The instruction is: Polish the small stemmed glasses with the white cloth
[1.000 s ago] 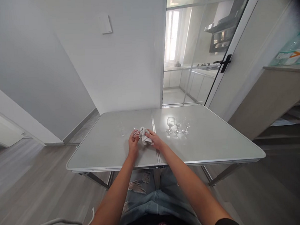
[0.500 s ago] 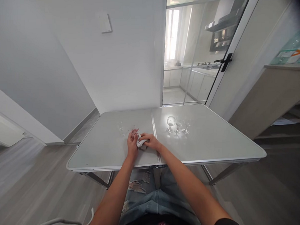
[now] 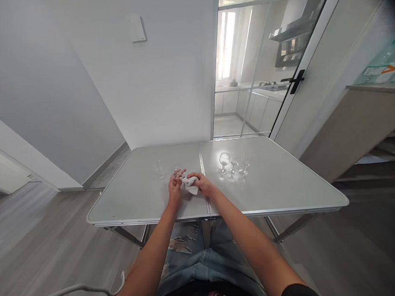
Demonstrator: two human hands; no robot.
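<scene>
My left hand is closed around a clear stemmed glass, held tilted just above the table; its outline is faint. Pressed against the glass's near right side is a crumpled white cloth, gripped in my right hand. Part of the glass is hidden by fingers and cloth. To the left, another clear glass stands upright on the table, hard to make out. On the right half, a round-bowled glass stands in a row beside a smaller stemmed glass and a third one.
A pale folding table with a metal rim and a centre seam spans the front. A white wall rises behind it. A glass door is at the back right, a wooden shelf unit beyond the right side.
The cloth has shifted slightly up, and its loose end now hangs more open below my right hand. The glass in my left hand has turned a little. The standing glasses have not moved.
</scene>
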